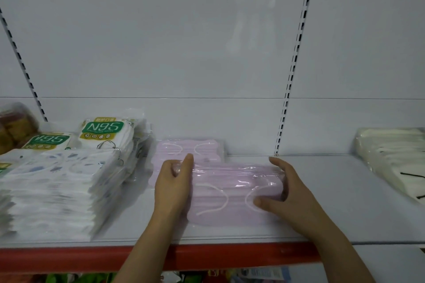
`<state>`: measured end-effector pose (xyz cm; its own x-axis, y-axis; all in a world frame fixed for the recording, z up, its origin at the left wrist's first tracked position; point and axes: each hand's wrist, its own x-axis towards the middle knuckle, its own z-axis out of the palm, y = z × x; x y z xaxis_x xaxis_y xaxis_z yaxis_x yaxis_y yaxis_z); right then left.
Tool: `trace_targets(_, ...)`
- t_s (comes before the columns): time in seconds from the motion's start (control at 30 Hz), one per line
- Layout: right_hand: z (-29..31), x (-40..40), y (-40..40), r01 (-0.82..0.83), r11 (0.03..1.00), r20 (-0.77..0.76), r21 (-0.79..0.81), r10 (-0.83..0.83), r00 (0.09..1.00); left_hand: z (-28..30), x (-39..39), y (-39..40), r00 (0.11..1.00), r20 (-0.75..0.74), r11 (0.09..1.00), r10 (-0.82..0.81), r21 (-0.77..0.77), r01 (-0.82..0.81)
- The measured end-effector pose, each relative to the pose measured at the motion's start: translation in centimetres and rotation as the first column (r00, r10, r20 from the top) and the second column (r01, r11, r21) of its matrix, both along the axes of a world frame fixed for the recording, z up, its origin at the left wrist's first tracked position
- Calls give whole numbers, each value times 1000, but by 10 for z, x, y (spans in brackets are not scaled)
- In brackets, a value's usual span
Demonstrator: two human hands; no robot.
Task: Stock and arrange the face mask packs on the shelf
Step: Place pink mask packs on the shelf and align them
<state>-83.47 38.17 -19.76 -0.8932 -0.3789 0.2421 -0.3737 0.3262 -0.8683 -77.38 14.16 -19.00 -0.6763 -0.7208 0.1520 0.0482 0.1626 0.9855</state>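
Plainly, both hands are on one pink face mask pack [234, 193], a clear plastic bag of pale pink pleated masks with white ear loops showing through the film. It lies flat on the white shelf [333, 202], between the two hands. The left hand [172, 184] lies against the pack's left end, fingers mostly straight and close together, pointing toward the back panel. The right hand [287, 190] curls round the pack's right end, fingers bent over the far corner and thumb pressed onto the top film near an ear loop.

Just beyond the left hand's fingertips a second pink pack [202, 148] lies flat near the back panel; the near pack overlaps its front edge.

Left of the left hand stands a tall stack of white printed mask packs [57, 190], and behind it are packs with a green label reading "N95" [103, 131]; their smaller lettering is too small to read. Farther left, at the picture's edge, sits a clear container of brownish goods [13, 126], blurred.

Well to the right of the right hand lies a bag of cream-coloured masks [395, 158]. Below the wrists runs the shelf's red front strip [69, 257].
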Motion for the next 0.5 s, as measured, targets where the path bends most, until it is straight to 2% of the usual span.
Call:
trace_targets(0.1, 3, -1, -6, 40, 999, -49, 9, -40, 998, 8, -3, 9, 1000, -19, 1000, 4, -4, -4)
trace_targets(0.2, 5, -2, 0, 45, 998, -56, -31, -47, 997, 12, 2, 8, 998, -62, 995, -31, -94, 26)
trace_targets(0.27, 0, -3, 7, 6, 1000, -15, 3, -6, 1000, 1, 9, 1, 990, 0, 984, -144, -108, 143)
trace_targets(0.37, -3, -4, 7, -23, 999, -4, 48, 24, 1000, -10, 16, -7, 917, 61, 919, -395, 13, 395)
trace_targets(0.5, -4, -5, 6, 3, 998, -12, 56, -3, 1000, -10, 22, -13, 850, 157, 850, -503, -87, 519)
